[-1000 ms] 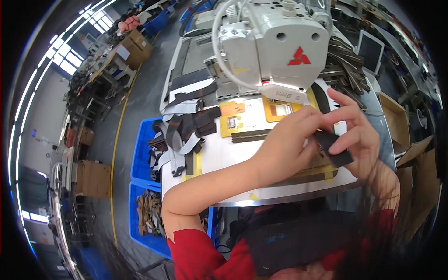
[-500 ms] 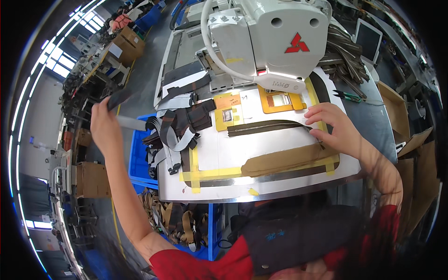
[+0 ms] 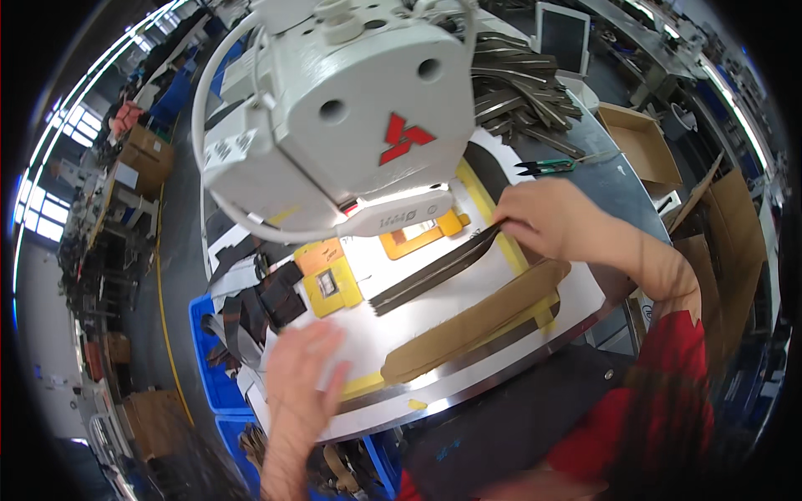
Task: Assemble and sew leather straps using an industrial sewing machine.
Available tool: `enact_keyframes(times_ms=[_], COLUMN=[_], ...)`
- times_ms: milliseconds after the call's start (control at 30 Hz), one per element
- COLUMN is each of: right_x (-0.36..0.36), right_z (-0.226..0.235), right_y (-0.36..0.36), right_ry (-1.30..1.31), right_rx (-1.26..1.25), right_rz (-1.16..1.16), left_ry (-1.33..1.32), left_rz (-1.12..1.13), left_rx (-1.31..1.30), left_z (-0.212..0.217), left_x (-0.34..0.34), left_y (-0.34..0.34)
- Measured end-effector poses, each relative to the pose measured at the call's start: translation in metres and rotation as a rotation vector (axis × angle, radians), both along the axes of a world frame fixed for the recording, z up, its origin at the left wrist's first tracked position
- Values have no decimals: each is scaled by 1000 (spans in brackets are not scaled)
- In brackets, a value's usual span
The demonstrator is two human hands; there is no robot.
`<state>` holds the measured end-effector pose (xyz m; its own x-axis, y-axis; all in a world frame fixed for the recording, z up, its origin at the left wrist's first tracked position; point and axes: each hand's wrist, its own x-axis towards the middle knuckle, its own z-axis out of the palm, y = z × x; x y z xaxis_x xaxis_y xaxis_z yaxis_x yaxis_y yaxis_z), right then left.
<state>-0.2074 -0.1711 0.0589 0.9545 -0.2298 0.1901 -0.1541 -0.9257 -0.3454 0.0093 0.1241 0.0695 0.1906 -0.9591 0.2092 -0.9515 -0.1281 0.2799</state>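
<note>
My right hand (image 3: pixel 547 221) pinches the far right end of a dark olive zipper strip (image 3: pixel 434 274), which lies slantwise across the white board (image 3: pixel 368 338). My left hand (image 3: pixel 305 371), somewhat blurred, hovers over the board's left part with thumb and fingers apart and nothing seen in it. Nearer me than the zipper lies a long brown fabric piece (image 3: pixel 472 324) with rounded ends. Beyond the zipper, a yellow-orange frame (image 3: pixel 409 244) sits partly under the white sewing machine head (image 3: pixel 368 125). A yellow patch with a small window (image 3: pixel 328 282) is to its left.
Dark folded straps (image 3: pixel 280 296) lie on the board's left side, above a blue bin (image 3: pixel 213 367). Many zippers are piled (image 3: pixel 522 92) at the back right, near green-handled thread snips (image 3: pixel 547 167). Cardboard boxes (image 3: pixel 639 146) stand at the right.
My left hand has come in from the far left to over the board; the dark strip it held is gone from it. My right hand now pinches the zipper's end, and the zipper slants more. The view has shifted.
</note>
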Motion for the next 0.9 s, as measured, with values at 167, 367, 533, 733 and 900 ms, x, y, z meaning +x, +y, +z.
enact_keyframes(times_ms=[167,367,533,733,900], right_x=[-28,27,31,-43,-78], right_z=[67,59,10,-69,-135], right_y=[-66,-147,-196,-319,-380], right_ry=[-239,-381,-529,-433,-47], right_rx=[30,-47,89,-60,-300], right_rz=[-377,-428,-386,-999,-992], left_ry=[92,164,253,314,380], left_rz=[-353,-434,-410,-475,-294], left_rx=[30,-72,83,119,-54], left_z=[-15,-45,-35,-36,-55], left_x=[-37,-45,-66,-67,-53], left_y=[-64,-122,-110,-127,-137])
